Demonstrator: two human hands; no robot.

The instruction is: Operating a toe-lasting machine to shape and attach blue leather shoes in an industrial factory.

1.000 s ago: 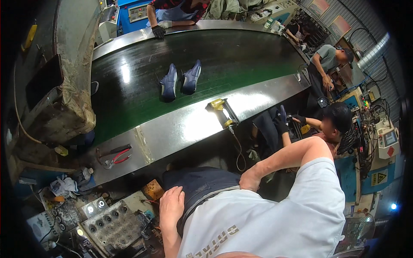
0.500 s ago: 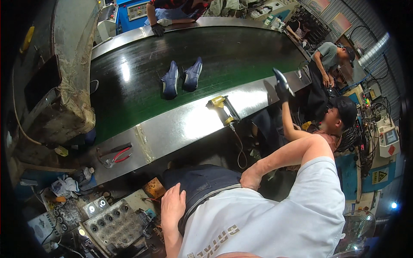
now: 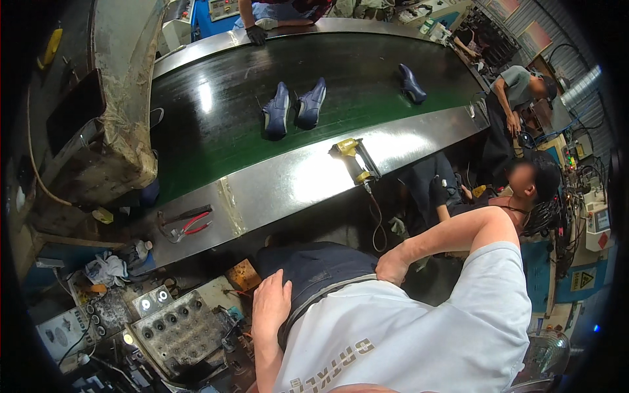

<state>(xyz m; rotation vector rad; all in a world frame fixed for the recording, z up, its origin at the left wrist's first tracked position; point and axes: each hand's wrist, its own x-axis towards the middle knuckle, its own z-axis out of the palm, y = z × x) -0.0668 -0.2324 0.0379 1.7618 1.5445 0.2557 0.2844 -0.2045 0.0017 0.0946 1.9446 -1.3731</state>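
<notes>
My left hand rests against the left hip of my dark trousers, fingers stretched out and lying flat, with nothing in it. At the front of my waist is my right hand, touching the trousers; its fingertips are hidden there. Beyond me, a pair of navy shoes stands on the dark green conveyor belt, and a single navy shoe lies farther right. On the metal ledge in front of me is a yellow and black air stapler or nailer with a hose hanging down.
Red-handled pliers and a dark tool lie at the ledge's left end. A machine panel stands at lower left, a worn machine housing at left. Co-workers sit at right; another's gloved hand touches the far edge.
The co-worker at right has let go of a shoe, which now lies on the belt, and drawn the gloved hand back. The view has shifted slightly. My hands keep their places.
</notes>
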